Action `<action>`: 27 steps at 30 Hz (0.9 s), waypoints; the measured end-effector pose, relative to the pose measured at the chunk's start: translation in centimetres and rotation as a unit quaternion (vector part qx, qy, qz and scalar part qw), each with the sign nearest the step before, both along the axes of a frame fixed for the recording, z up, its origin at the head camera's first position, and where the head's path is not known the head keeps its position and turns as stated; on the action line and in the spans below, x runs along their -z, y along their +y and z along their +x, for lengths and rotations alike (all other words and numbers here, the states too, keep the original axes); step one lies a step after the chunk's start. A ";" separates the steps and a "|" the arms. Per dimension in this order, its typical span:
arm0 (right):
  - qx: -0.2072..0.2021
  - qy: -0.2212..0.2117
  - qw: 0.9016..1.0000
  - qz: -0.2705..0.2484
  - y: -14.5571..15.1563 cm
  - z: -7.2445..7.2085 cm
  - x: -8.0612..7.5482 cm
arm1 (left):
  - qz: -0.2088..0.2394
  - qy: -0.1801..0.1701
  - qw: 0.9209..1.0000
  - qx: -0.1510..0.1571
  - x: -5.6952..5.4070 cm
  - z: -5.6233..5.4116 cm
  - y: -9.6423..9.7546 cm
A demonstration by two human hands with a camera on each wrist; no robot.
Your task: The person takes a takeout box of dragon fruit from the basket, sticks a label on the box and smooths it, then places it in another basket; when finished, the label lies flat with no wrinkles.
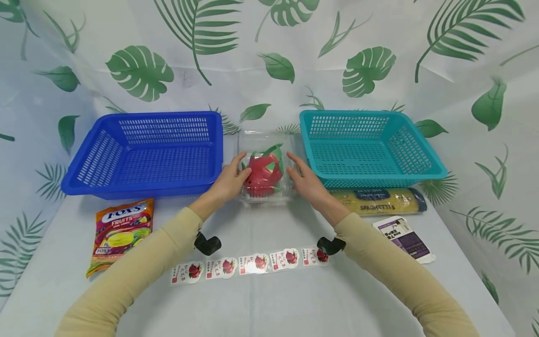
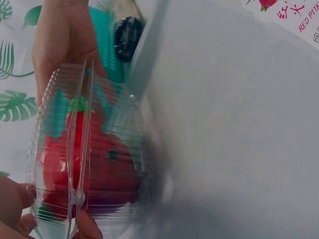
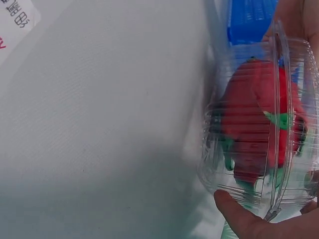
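A clear plastic clamshell box (image 1: 275, 198) stands on the table between two baskets. Inside it lies a red dragon fruit (image 1: 264, 175) with green-tipped scales. My left hand (image 1: 229, 181) grips the box's left side, its thumb and fingers at the rim in the left wrist view. On the opposite side, my right hand (image 1: 309, 182) holds the box, thumb low on the wall in the right wrist view. Both wrist views show the lid and base rims lying close together; whether they are fully snapped I cannot tell. Some fingertips are hidden behind the box.
A blue basket (image 1: 143, 191) is at left, a teal basket (image 1: 379, 180) at right. Nearer lie a candy bag (image 1: 122, 231), a spaghetti pack (image 1: 379, 202) and a purple-and-white packet (image 1: 404, 238). A strip of dragon fruit stickers (image 1: 254, 263) lies in front. A leaf-patterned curtain (image 1: 252, 93) hangs behind.
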State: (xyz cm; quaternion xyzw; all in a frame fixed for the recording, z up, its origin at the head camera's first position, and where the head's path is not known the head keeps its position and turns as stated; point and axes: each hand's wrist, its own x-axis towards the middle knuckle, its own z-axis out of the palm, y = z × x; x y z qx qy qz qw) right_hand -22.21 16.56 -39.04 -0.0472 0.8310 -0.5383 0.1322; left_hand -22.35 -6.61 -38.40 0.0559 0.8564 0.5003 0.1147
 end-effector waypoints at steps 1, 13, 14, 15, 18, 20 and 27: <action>0.000 -0.001 1.000 -0.002 0.0 0.0 0.0 | -0.001 -0.003 1.000 0.002 0.0 -0.1 0.0; -0.024 0.011 1.000 0.006 0.7 0.1 0.2 | -0.026 0.028 0.999 0.007 0.4 0.4 0.0; -0.028 0.014 0.999 0.009 0.9 0.2 0.3 | -0.028 0.034 0.999 0.008 0.6 0.6 -0.1; -0.032 0.013 0.999 0.011 1.1 0.3 0.4 | -0.030 0.035 0.999 0.008 0.7 0.8 -0.1; -0.033 0.009 0.999 0.012 1.5 0.7 0.6 | -0.032 0.036 0.999 0.009 1.0 1.5 -0.3; -0.032 0.003 0.999 0.006 1.6 1.0 0.7 | -0.025 0.029 0.999 0.007 1.1 2.0 -0.4; -0.042 -0.004 0.999 -0.018 1.1 1.4 1.1 | 0.010 0.027 0.999 -0.022 0.9 2.7 -0.2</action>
